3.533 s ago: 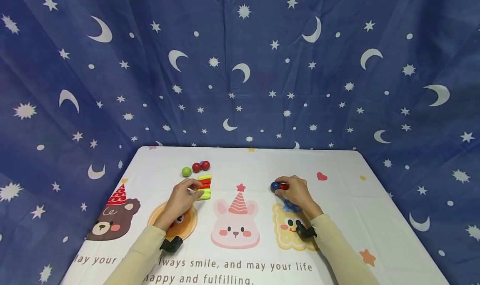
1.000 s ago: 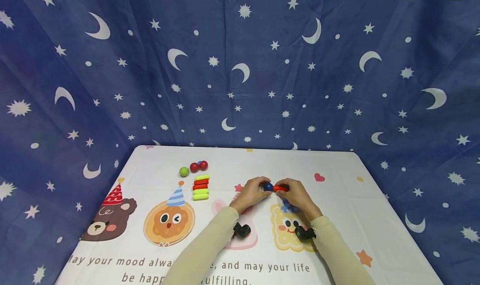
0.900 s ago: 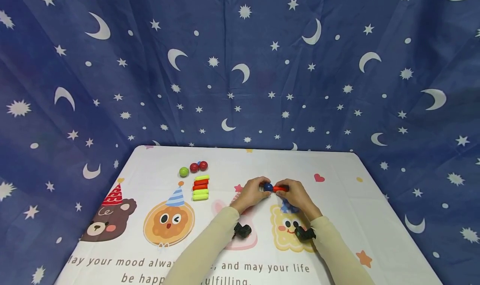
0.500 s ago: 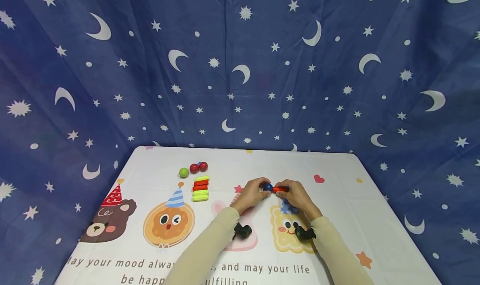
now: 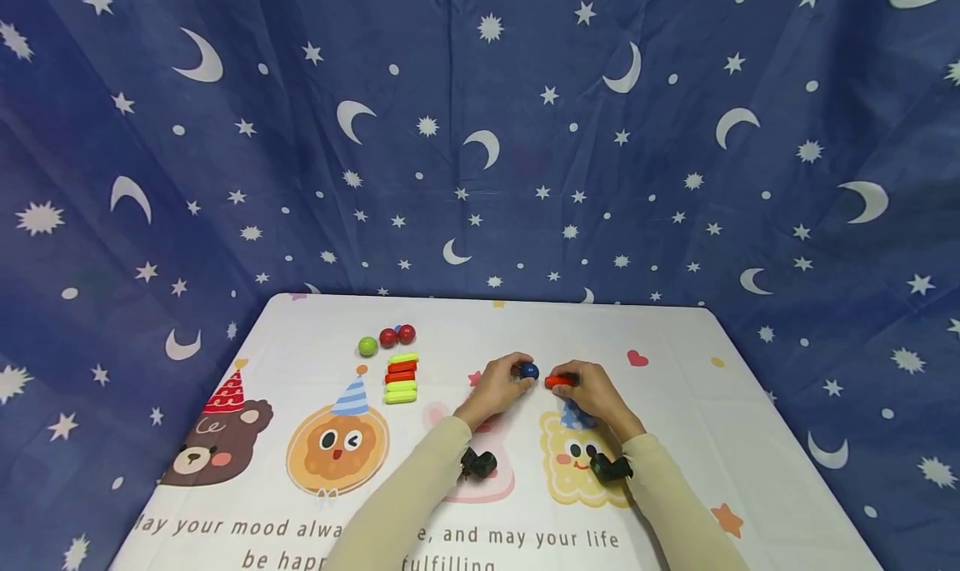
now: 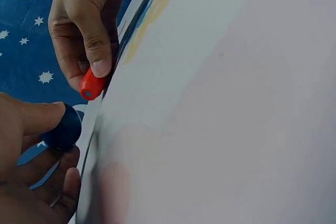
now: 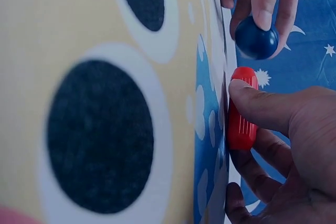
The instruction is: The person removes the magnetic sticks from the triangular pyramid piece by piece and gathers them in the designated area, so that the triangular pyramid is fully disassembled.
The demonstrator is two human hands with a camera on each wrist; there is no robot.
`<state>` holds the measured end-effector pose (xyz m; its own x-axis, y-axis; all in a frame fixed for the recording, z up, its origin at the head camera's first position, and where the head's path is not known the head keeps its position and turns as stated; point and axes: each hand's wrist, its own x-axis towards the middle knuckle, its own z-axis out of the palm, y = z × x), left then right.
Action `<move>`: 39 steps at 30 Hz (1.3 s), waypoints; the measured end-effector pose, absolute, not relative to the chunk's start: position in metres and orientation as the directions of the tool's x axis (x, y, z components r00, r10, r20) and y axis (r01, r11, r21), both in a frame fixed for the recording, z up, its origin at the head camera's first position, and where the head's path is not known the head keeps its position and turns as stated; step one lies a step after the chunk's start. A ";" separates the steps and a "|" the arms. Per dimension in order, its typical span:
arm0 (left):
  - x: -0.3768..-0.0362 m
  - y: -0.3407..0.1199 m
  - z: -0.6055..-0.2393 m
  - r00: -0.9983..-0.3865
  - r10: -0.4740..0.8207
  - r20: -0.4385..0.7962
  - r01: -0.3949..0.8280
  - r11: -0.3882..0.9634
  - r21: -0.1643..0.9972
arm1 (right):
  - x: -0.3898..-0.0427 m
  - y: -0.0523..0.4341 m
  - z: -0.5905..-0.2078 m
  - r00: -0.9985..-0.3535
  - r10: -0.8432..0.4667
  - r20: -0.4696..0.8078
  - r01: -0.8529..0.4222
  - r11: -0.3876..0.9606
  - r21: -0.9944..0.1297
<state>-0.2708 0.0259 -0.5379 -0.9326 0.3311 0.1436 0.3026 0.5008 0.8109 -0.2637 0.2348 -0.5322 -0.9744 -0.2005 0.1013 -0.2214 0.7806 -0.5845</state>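
While your left hand point(image 5: 501, 382) pinches the small dark-blue ball point(image 5: 529, 371) just beside the short red plastic stick point(image 5: 560, 380) clamped in your right hand point(image 5: 594, 390) above the tabletop point(image 5: 675, 404), a loosened grip could let the ball roll off.

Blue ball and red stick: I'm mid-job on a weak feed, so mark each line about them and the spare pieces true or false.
1. The left hand grips the blue ball. True.
2. The ball and the red stick are joined. False: a gap shows between them.
3. The right hand holds the red stick. True.
4. The green ball sits by the right hand. False: it lies off to the left beside two red balls.
5. Yellow and red sticks lie stacked below those balls. True.
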 end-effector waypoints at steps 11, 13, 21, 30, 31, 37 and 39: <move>-0.262 0.006 -0.526 -0.931 0.329 0.159 0.300 0.442 0.845 | -0.264 0.233 -0.530 -0.984 -0.166 0.058 -0.168 0.786 -0.596; -0.261 0.002 -0.521 -0.932 0.326 0.161 0.298 0.431 0.852 | -0.264 0.234 -0.529 -0.985 -0.165 0.055 -0.164 0.784 -0.599; -0.257 -0.015 -0.507 -0.928 0.321 0.191 0.324 0.440 0.838 | -0.263 0.234 -0.528 -0.989 -0.145 0.032 -0.135 0.790 -0.598; -0.254 -0.045 -0.499 -0.937 0.286 0.199 0.309 0.417 0.855 | -0.263 0.233 -0.528 -0.984 -0.162 0.070 -0.171 0.777 -0.606; -0.253 -0.048 -0.498 -0.938 0.281 0.202 0.309 0.418 0.854 | -0.263 0.233 -0.527 -0.983 -0.165 0.076 -0.177 0.774 -0.607; -0.251 -0.067 -0.496 -0.958 0.214 0.193 0.271 0.441 0.855 | -0.265 0.234 -0.528 -0.983 -0.171 0.067 -0.176 0.779 -0.601; -0.250 -0.073 -0.496 -0.963 0.193 0.190 0.258 0.443 0.858 | -0.265 0.234 -0.529 -0.984 -0.168 0.063 -0.172 0.779 -0.603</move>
<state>-0.2499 -0.0734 -0.4957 -0.9626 0.1935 0.1897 0.2582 0.4433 0.8584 -0.2653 0.2338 -0.5289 -0.9837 -0.1685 0.0626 -0.1717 0.7787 -0.6034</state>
